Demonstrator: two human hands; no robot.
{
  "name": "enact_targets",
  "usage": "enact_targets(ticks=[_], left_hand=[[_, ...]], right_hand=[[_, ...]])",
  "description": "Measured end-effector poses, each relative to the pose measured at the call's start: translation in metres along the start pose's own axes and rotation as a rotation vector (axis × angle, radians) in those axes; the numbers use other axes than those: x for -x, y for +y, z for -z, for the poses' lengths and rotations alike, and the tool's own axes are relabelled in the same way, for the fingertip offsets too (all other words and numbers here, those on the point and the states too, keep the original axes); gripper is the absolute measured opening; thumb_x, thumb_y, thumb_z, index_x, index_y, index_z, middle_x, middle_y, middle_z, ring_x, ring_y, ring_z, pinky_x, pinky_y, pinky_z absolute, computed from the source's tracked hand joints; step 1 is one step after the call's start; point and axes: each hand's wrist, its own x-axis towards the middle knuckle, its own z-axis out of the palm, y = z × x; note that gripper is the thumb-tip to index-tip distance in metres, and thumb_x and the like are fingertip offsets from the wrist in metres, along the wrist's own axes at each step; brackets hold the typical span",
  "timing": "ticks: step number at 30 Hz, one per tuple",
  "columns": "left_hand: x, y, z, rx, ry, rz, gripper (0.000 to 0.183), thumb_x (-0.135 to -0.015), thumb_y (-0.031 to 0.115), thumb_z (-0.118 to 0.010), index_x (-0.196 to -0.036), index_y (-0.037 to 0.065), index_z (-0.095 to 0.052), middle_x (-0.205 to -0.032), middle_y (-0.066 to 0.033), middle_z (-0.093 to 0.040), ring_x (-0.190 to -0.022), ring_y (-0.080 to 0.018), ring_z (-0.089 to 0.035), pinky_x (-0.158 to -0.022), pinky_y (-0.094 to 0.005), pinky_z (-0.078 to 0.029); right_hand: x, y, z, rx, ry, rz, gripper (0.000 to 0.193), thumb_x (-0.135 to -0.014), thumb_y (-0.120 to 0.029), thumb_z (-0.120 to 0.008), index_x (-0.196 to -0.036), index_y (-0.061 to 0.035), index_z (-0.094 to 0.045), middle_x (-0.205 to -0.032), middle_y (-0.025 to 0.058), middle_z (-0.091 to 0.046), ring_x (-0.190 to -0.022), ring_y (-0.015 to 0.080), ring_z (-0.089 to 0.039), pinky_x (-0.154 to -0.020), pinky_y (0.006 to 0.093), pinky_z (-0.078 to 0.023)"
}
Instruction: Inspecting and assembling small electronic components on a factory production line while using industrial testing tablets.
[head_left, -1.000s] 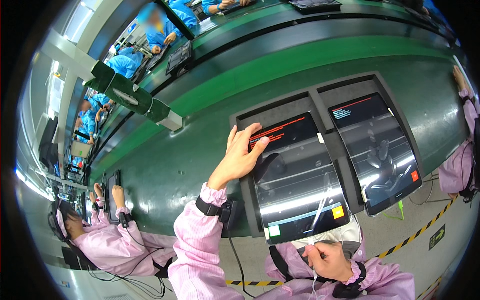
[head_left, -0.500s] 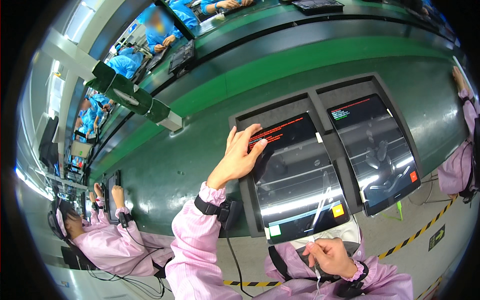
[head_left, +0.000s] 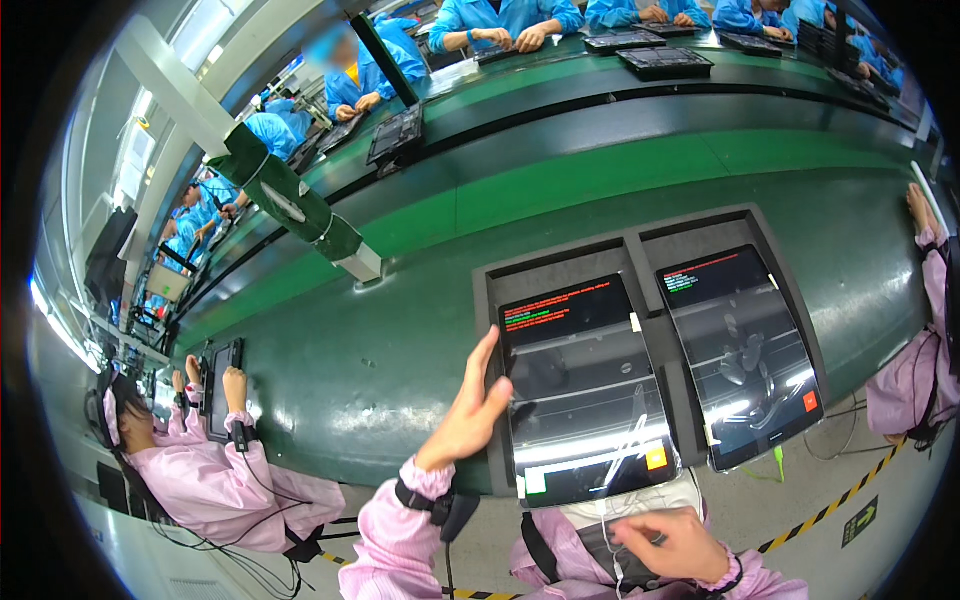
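Lying on a dark tray (head_left: 690, 237), the left tablet (head_left: 585, 390) is resting just right of the left hand (head_left: 472, 408), whose fingers are standing apart; the blurred right hand (head_left: 680, 545) is hovering below, near a white cable (head_left: 617, 570), its hold unclear.

Two tablets (head_left: 585, 400), one tray (head_left: 637, 255), two hands — left hand (head_left: 470, 405) and right hand (head_left: 675, 545).
The tray has two bays (head_left: 552, 268), one tablet in each; the screens show three coloured squares: one green square (head_left: 536, 481) and one orange square (head_left: 656, 459) on the left tablet, one red square (head_left: 810, 402) on the right. Count one white cable (head_left: 602, 510), one green cable (head_left: 779, 460), two wristbands (head_left: 425, 503) — one per wrist — one post (head_left: 300, 205) and one floor sign (head_left: 860, 523). At least two co-workers in pink (head_left: 190, 480) flank the table (head_left: 340, 370); at least seven in blue (head_left: 500, 20) work across it.
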Motion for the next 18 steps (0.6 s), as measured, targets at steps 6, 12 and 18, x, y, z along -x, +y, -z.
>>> enact_targets(ticks=[6, 12, 18], left_hand=[[0.039, 0.010, -0.022, 0.106, 0.027, -0.019, 0.091, -0.073, 0.015, -0.068, -0.139, 0.000, -0.006, -0.146, -0.0197, -0.004, -0.136, -0.0279, 0.001, -0.109, -0.0360, -0.002], [0.052, 0.006, -0.020, 0.119, 0.024, 0.037, 0.098, -0.067, 0.016, -0.074, -0.139, 0.002, -0.009, -0.147, -0.0188, -0.007, -0.136, -0.0295, 0.009, -0.107, -0.0396, 0.003], [0.052, 0.006, -0.022, 0.131, 0.024, 0.035, 0.099, -0.066, 0.015, -0.074, -0.139, 0.002, -0.009, -0.147, -0.0190, -0.007, -0.136, -0.0302, 0.010, -0.107, -0.0402, 0.003]], right_hand=[[0.002, 0.008, 0.012, -0.149, -0.351, 0.354, 0.020, -0.081, -0.020, -0.063, -0.085, 0.0001, -0.062, -0.061, 0.0079, -0.061, -0.052, 0.0218, -0.060, -0.052, 0.0276, -0.048], [0.005, -0.009, 0.016, -0.207, -0.417, 0.145, 0.020, -0.084, -0.009, -0.053, -0.101, 0.0014, -0.058, -0.082, 0.0123, -0.065, -0.070, 0.0263, -0.064, -0.063, 0.0302, -0.050], [0.011, -0.002, 0.012, -0.180, -0.352, 0.167, 0.023, -0.085, -0.008, -0.052, -0.105, 0.0031, -0.056, -0.074, 0.0113, -0.064, -0.064, 0.0211, -0.064, -0.059, 0.0286, -0.051]])
